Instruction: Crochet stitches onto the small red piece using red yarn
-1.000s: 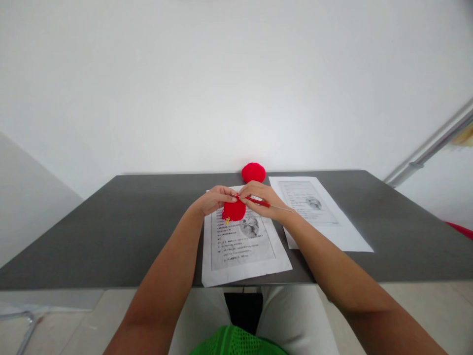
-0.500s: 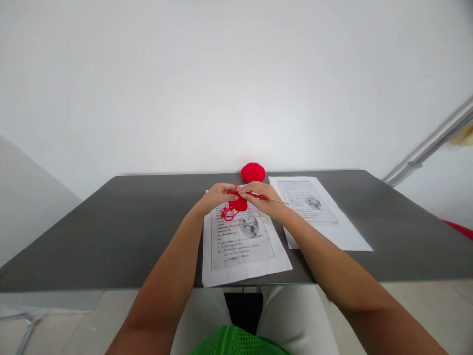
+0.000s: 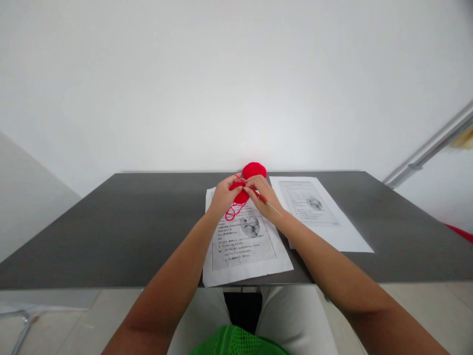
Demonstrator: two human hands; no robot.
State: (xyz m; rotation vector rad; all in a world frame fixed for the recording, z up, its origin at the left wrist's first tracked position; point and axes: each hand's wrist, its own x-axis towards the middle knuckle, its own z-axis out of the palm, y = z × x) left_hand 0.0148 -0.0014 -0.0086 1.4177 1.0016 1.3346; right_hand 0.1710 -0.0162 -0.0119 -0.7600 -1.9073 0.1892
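A small piece of red yarn work [image 3: 241, 196] is pinched between the thumb and fingers of my left hand [image 3: 223, 195]. Closed around a crochet hook [image 3: 261, 197] with a red grip is my right hand [image 3: 263, 194]; the hook's thin metal end slants down to the right over the wrist. Its other tip meets the yarn work between both hands and is too small to make out. Loose loops of red yarn [image 3: 231, 213] hang below the work, over a printed sheet. Just behind my hands sits a red yarn ball [image 3: 254, 170].
One printed sheet [image 3: 244, 261] lies under my hands on the dark table [image 3: 148, 222], reaching its front edge. A second printed sheet [image 3: 332, 231] lies to the right. A white wall [image 3: 236, 88] rises behind the table. At the far right a grey pole [image 3: 424, 158] slants.
My left hand has shifted right and turned, bringing the yarn work slightly up and right. The hook in my right hand now slopes more steeply.
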